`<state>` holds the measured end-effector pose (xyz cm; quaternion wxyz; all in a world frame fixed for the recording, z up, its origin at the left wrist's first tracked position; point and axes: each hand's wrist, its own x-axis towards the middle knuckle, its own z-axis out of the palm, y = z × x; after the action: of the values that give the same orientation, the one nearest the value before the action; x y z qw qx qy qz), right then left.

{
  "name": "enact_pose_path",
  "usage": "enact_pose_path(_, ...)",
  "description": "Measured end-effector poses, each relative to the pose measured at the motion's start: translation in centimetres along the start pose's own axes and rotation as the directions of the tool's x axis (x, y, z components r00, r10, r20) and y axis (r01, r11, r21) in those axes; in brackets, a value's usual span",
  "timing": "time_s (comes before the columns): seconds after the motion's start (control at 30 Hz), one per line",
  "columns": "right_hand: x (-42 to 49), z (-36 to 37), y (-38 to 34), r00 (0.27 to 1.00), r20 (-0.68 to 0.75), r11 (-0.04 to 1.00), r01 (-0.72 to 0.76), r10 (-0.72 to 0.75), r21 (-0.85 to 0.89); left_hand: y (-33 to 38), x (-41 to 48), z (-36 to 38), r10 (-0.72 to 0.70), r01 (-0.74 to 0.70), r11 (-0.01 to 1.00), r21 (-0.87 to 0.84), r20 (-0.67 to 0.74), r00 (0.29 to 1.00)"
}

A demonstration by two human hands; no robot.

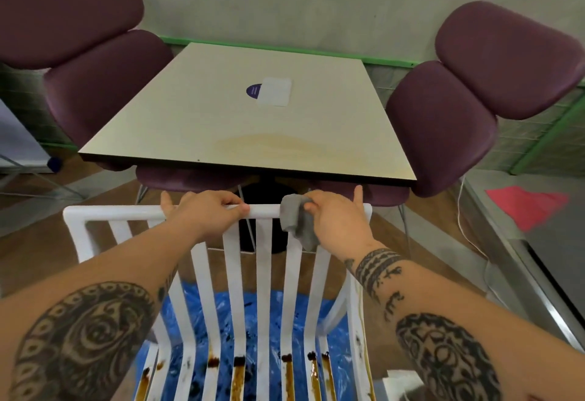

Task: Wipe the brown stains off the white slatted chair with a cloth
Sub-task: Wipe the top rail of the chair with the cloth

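Note:
The white slatted chair (264,274) stands right in front of me, its top rail across the middle of the view. Brown stains (238,375) run down several seat slats at the bottom. My left hand (202,210) grips the top rail left of centre. My right hand (335,217) holds a grey cloth (296,220) against the rail right of centre; the cloth hangs over the rail and down the back slats.
A blue plastic sheet (221,312) lies under the chair. Beyond the rail stands a cream table (247,121) with a white napkin (274,91), flanked by purple padded chairs (95,61) (474,90). A metal counter edge (538,274) runs along the right.

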<state>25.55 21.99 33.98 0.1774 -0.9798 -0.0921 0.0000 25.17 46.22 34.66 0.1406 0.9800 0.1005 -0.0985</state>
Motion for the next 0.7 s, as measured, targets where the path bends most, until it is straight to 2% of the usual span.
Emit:
enact_pose_path(0.1, 0.5, -0.4, -0.8, 0.993, -0.104, 0.998, -0.045, 0.05, 0.051, 2.1, -0.1, 0.0, -0.011, 0.01, 0.998, -0.061, -0.01, 1.0)
enact_pose_path(0.2, 0.3, 0.0, -1.6, 0.991, -0.101, 0.996, 0.086, -0.085, 0.01, 5.3, -0.8, 1.1, 0.038, -0.041, 0.996, -0.083, -0.032, 0.999)
enact_pose_path(0.33, 0.0, 1.0, -0.8, 0.967, -0.046, 0.955, 0.239, -0.251, -0.178, 6.5, -0.8, 2.7, 0.04, -0.039, 0.999, 0.017, -0.028, 0.999)
enact_pose_path(0.57, 0.8, 0.0, 1.7, 0.953, 0.044, 0.934, 0.303, -0.301, -0.187, 6.3, -0.8, 1.8, 0.039, -0.037, 0.999, -0.027, 0.064, 0.997)
enact_pose_path(0.7, 0.2, -1.3, 4.2, 0.973, 0.049, 0.967, 0.228, -0.223, -0.116, 6.2, -1.2, 1.4, 0.047, -0.045, 0.999, -0.027, 0.08, 0.996)
